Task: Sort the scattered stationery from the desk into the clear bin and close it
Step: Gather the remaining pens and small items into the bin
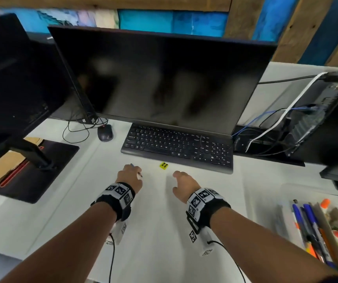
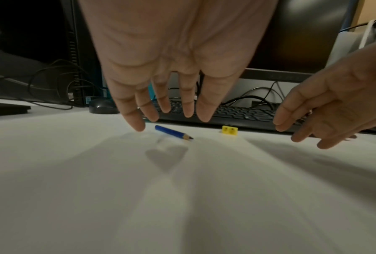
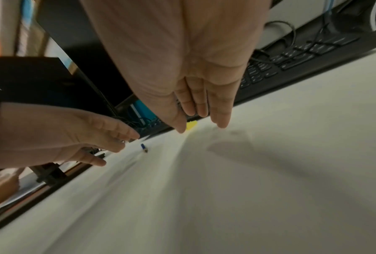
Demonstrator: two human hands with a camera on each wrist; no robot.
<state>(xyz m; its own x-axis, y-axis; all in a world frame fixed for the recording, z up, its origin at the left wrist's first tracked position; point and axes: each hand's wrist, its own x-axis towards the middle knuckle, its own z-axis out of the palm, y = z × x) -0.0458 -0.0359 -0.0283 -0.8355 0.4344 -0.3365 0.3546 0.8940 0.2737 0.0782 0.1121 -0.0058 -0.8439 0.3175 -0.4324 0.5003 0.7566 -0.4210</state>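
A short blue pencil [image 2: 174, 134] lies on the white desk [image 1: 160, 221] just below the fingertips of my left hand [image 2: 172, 118]. In the head view the left hand [image 1: 130, 174] covers most of that pencil [image 1: 140, 174]. A small yellow sharpener [image 1: 164, 165] sits in front of the keyboard, between the two hands. My right hand [image 1: 184, 182] hovers just right of it with straight fingers; in the right wrist view the sharpener [image 3: 191, 125] shows at the tips of the right hand [image 3: 202, 120]. Neither hand holds anything. The clear bin [image 1: 270, 201], holding several pens, stands at the right.
A black keyboard [image 1: 178, 146] and a large monitor [image 1: 160, 78] lie straight ahead. A mouse [image 1: 104, 133] with loose cables is at the back left. A second monitor's stand [image 1: 31, 154] is on the left, and a computer case [image 1: 317, 119] with cables on the right.
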